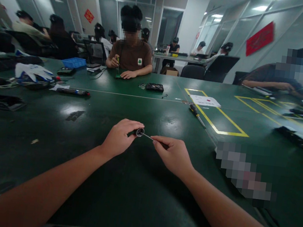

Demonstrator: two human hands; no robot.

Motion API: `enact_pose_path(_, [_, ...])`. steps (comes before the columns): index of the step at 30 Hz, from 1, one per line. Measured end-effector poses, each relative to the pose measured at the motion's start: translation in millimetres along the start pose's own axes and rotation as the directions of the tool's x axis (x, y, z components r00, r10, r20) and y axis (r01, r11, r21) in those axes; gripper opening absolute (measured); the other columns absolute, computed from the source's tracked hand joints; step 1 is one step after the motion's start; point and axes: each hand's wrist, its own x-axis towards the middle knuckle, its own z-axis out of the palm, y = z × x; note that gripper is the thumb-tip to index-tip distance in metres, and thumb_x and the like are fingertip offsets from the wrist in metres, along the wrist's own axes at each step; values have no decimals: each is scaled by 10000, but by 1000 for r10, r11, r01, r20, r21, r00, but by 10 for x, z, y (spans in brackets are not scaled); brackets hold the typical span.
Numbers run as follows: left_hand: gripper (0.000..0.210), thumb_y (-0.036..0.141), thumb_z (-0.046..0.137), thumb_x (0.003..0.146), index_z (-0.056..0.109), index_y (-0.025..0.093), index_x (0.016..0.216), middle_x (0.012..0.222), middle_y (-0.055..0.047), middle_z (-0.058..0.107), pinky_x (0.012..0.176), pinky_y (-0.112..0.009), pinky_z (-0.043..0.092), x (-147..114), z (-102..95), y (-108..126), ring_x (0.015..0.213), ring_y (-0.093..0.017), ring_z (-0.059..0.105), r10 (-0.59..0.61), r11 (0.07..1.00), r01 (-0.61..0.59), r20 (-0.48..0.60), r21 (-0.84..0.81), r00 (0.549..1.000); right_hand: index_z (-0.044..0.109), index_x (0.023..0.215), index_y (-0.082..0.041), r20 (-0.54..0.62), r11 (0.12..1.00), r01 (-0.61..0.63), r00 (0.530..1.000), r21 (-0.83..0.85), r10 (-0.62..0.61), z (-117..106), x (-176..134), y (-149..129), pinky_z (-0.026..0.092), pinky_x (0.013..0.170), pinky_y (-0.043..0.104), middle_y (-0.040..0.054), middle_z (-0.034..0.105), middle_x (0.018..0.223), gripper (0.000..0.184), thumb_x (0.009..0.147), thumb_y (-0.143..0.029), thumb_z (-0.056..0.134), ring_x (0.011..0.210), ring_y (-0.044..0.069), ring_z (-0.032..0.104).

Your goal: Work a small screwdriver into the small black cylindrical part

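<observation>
My left hand [122,136] is closed on a small dark cylindrical part [140,132], its round end with a shiny rim turned towards me. Between the thumb and fingers of my right hand [173,153] is a thin metal-shafted tool [147,136]. The shaft points left and its tip reaches the open end of the round part; whether it goes inside I cannot tell. My palm hides most of the tool's handle, so its exact kind is unclear. Both hands are held above the green table [130,199].
A screwdriver [197,115] lies beyond my right hand, near a yellow taped rectangle [232,133] and a paper sheet [205,101]. White gloves [33,73], a blue basket [74,62] and a black device [155,87] lie farther back. A co-worker [132,57] works opposite; another sits at right.
</observation>
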Motion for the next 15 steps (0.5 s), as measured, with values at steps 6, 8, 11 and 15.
enact_pose_path(6, [297,79,691,868,748,207,1130,1130,-60,767,946,-391,566,3,11,21,1038,-214,689,23,1000,-23,15,5,1000,819,1089,-219,-11,997,56,998,-57,-56,9,-11,-3,534,656,291,25,812,813,285,918,-237,592,619,169,701])
enact_pose_path(8, [310,65,674,871,749,216,1131,1133,-56,768,944,-397,569,3,12,20,1039,-216,690,20,1000,-20,24,11,999,817,1096,-227,-13,995,73,997,-65,-74,3,-9,0,537,672,295,31,819,862,287,915,-230,594,659,175,717])
enact_pose_path(11, [322,50,666,867,748,214,1133,1137,-57,768,948,-400,570,2,8,2,1042,-215,695,16,1000,-16,27,6,1000,815,1095,-230,24,998,54,998,-10,-54,-21,-1,8,536,652,287,23,819,869,275,915,-245,607,667,172,718])
enact_pose_path(15, [318,66,665,869,746,222,1135,1144,-57,766,950,-416,572,7,-5,-34,1046,-220,702,7,1000,-7,-2,2,1000,818,1078,-240,55,998,16,998,55,-19,-49,4,10,531,622,274,6,813,829,261,917,-268,614,649,164,713])
